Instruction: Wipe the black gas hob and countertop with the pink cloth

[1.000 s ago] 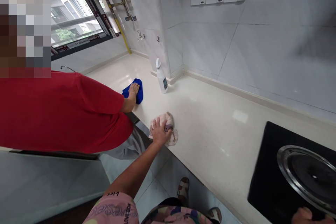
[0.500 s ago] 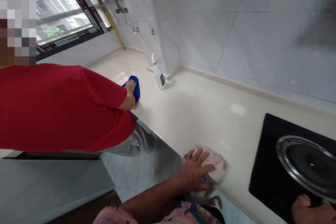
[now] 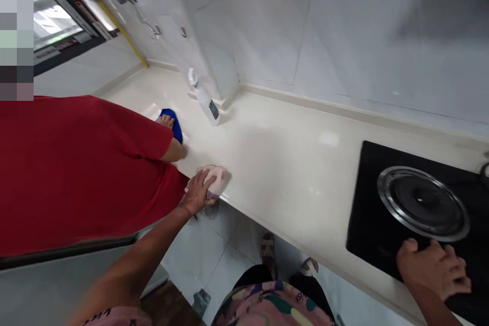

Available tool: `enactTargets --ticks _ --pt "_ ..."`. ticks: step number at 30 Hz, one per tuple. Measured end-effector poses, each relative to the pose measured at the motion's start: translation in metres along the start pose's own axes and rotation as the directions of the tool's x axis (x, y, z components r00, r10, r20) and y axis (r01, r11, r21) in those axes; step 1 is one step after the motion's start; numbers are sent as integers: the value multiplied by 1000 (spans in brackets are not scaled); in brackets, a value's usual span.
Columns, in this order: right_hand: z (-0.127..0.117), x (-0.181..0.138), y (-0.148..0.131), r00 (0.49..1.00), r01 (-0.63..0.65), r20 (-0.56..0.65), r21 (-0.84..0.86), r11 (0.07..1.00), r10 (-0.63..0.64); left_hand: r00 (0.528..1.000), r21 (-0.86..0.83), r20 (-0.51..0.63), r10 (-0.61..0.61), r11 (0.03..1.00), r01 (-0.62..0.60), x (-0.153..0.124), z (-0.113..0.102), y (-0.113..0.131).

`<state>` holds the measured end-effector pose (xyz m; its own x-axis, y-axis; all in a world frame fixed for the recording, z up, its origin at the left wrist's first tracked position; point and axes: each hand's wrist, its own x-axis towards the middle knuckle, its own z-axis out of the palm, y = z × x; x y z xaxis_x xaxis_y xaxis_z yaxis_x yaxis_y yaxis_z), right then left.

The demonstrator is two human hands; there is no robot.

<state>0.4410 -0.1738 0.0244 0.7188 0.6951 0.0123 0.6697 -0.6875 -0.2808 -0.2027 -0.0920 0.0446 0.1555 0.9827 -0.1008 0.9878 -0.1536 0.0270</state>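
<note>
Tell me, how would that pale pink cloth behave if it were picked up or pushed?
The pale pink cloth would probably flop rather than keep its shape, since it looks soft and bunched under the left hand. It is likely light unless soaked, being only a small piece of fabric. Pushed, it may slide easily, as the countertop looks smooth and shiny.

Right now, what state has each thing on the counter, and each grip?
Pink cloth: partly covered by the left grip
Left grip: open, on the pink cloth
Blue cloth: partly under the co-worker's grip
Spray bottle: standing upright
Cooktop: on or off, cannot tell
Right grip: fingers bent, at the cooktop
</note>
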Motion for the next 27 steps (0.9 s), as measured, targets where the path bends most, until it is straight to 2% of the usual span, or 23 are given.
enactTargets --ticks 3,7,12,15,18,21,24,27 --pt "-2 -2 -4 995 -79 -61 56 995 82 999 22 -33 42 999 -42 -8 16 40" --pt "1 0 -2 995 -52 -85 68 996 58 978 -16 -53 203 979 -205 -28 43 125" --pt "4 2 1 994 6 -109 140 990 9 890 -89 -175 422 893 -441 -51 71 250" --pt "5 4 2 995 35 -97 215 976 -15 826 -99 -248 506 835 -542 -59 73 322" --pt "6 6 6 997 67 -61 316 947 -50 780 -93 -233 581 785 -613 -64 67 382" --pt "5 9 16 995 99 -13 440 892 -103 795 -70 -219 565 804 -591 -69 61 421" --pt "-6 8 38 979 143 33 580 802 -199 830 -36 -259 495 853 -520 -72 60 438" --pt "-28 3 68 951 169 66 703 690 -301 845 -3 -276 458 879 -478 -74 58 452"
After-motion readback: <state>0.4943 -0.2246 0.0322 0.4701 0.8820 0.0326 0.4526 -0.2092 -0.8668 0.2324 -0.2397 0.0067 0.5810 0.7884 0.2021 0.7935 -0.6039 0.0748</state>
